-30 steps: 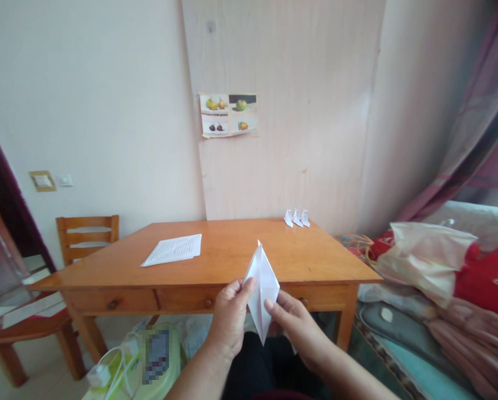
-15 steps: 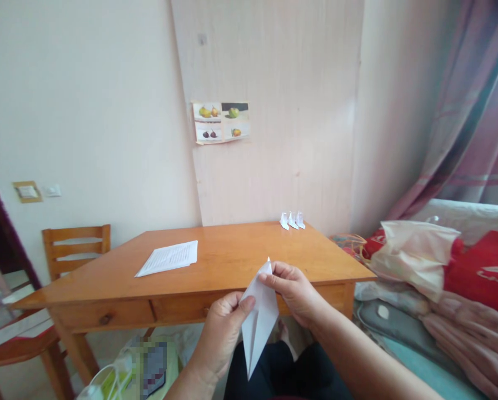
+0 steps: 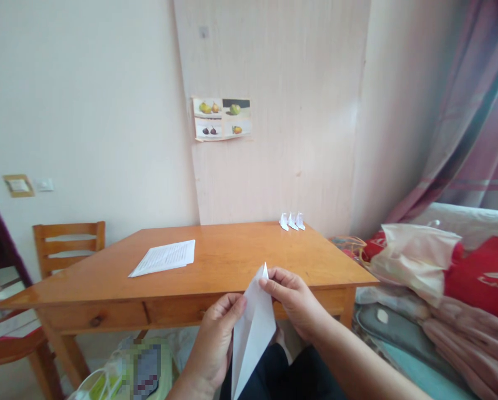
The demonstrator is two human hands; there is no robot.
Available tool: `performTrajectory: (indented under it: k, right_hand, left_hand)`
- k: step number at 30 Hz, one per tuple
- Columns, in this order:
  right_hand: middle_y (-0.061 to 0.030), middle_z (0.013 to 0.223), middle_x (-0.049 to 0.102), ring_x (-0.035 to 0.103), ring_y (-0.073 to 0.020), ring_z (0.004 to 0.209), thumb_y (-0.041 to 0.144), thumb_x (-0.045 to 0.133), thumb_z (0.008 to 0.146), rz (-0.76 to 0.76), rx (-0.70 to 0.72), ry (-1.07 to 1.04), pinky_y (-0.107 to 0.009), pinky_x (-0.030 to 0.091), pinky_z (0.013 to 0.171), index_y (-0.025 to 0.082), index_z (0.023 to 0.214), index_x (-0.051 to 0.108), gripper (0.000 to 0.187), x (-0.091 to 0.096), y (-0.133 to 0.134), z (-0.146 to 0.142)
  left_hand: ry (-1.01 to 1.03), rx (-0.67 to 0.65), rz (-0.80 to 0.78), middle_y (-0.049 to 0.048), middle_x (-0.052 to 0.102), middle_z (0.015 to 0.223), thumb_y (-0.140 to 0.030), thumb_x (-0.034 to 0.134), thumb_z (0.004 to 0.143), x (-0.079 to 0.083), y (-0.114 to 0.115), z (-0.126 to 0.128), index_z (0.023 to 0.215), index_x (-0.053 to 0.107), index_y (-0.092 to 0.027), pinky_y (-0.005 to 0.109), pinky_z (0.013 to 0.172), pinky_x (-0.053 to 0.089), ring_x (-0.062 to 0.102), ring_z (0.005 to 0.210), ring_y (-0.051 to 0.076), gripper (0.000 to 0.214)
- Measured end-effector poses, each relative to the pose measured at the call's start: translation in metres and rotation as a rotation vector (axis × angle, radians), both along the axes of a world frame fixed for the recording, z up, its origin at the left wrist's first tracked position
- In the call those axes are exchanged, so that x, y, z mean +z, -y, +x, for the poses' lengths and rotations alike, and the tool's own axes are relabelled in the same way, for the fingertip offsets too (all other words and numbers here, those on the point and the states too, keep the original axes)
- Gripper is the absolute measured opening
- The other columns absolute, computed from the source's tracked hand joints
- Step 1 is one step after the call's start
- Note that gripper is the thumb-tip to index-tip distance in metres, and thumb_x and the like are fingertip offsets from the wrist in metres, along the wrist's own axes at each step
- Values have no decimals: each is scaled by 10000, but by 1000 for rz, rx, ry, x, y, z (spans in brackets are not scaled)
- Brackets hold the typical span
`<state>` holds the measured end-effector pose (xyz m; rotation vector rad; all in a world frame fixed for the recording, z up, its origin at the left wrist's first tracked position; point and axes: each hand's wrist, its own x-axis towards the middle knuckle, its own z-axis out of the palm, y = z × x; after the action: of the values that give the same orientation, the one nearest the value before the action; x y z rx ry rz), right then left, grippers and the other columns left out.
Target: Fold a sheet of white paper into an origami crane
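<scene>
Between my two hands, in front of the table's near edge, is a folded sheet of white paper (image 3: pixel 253 328) shaped like a long pointed kite. Its narrow tip points up and a long crease runs down its lower part. My left hand (image 3: pixel 218 333) pinches its left edge between thumb and fingers. Close to the upper tip, my right hand (image 3: pixel 293 294) grips the right edge, thumb in front. The fingers behind the paper are partly hidden. On the far right of the table stand three small folded white paper figures (image 3: pixel 291 221) in a row.
A stack of printed sheets (image 3: pixel 164 259) lies on the left of the wooden table (image 3: pixel 228 244). A wooden chair (image 3: pixel 69 244) stands at the left. Bags, including a white one (image 3: pixel 418 255), and folded cloth (image 3: pixel 474 333) are piled at the right. Fruit pictures (image 3: pixel 223 119) hang on the panel.
The paper has turned, its lower end now nearer to me and further left, showing a wider face. Both hands still hold it. The view has shifted slightly.
</scene>
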<state>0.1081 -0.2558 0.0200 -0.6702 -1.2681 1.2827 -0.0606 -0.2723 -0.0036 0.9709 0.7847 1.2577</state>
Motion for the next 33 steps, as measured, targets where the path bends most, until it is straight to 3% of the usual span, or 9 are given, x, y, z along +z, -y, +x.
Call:
performTrajectory:
  k: [4,8,12,19,29,33]
  right_hand:
    - [-48,957,677,603,-172,821,439,719,860,86,-35,-4,-302,476,737,216,1141,647,365,-3,-1,-4]
    - [-79,1214,602,597,-195,939,380,718,854,230,-238,59,-340,502,777,298,1354,502,551,-9,-6,-1]
    - [-88,1292,565,584,-223,1066,308,632,904,359,-362,212,-361,505,809,311,1326,526,435,-5,-5,11]
    - [-86,1316,571,525,-263,1242,241,594,898,443,-392,318,-388,470,904,260,1086,612,190,-2,-2,33]
    - [-98,1323,550,550,-258,1169,320,652,898,548,-376,496,-387,469,884,257,1068,629,183,5,10,45]
    - [-104,1296,563,502,-274,1268,350,657,912,559,-321,514,-424,431,996,241,1000,670,140,7,8,48]
  left_hand:
    - [39,-40,-51,51,710,739,-464,846,691,-1,0,-2,817,657,-152,265,609,484,622,599,163,386]
    - [-29,11,21,51,711,774,-455,797,756,-4,-1,-4,858,643,-161,268,630,488,619,629,163,347]
    - [-244,110,199,31,683,751,-478,730,819,-3,0,-8,872,661,-160,233,615,454,577,640,144,329]
    - [-638,226,494,12,684,758,-457,622,905,12,9,-12,865,681,-191,225,636,447,588,672,156,276]
    - [-786,261,581,13,721,797,-426,589,929,19,12,-10,871,699,-205,239,680,451,621,702,172,254]
    - [-808,239,576,14,712,784,-440,580,935,20,13,-9,866,690,-199,237,678,457,624,707,170,274]
